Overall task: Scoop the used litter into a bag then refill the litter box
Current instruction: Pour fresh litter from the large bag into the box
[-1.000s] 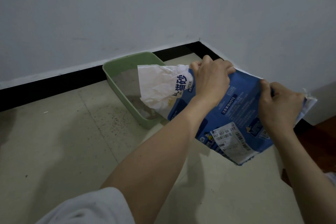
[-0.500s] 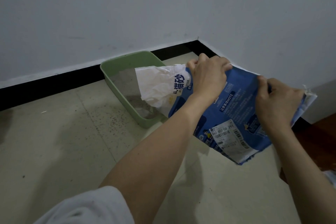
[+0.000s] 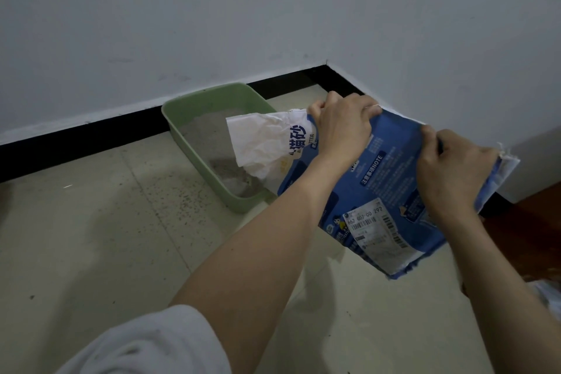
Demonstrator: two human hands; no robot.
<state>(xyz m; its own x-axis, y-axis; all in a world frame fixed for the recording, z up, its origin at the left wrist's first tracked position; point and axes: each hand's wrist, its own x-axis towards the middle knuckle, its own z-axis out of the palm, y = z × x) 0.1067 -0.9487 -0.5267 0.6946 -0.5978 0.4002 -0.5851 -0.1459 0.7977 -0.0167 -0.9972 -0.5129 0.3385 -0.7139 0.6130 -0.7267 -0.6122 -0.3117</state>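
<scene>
Gripping the tilted bag, both hands curl round it: left hand near its mouth, right hand at its base. Its mouth hangs over the green box, which holds grey litter.

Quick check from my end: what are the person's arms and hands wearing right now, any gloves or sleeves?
No gloves: both the left hand and the right hand are bare, with bare forearms. The left arm has a light grey-white short sleeve, loose and soft-looking, ending above the elbow. No sleeve shows on the right arm. No watch or wristband is visible; rings, if any, are too small to tell.

"NOTE" and "猫砂" on the blue litter bag; "862 602 00 292" on its white sticker.
</scene>
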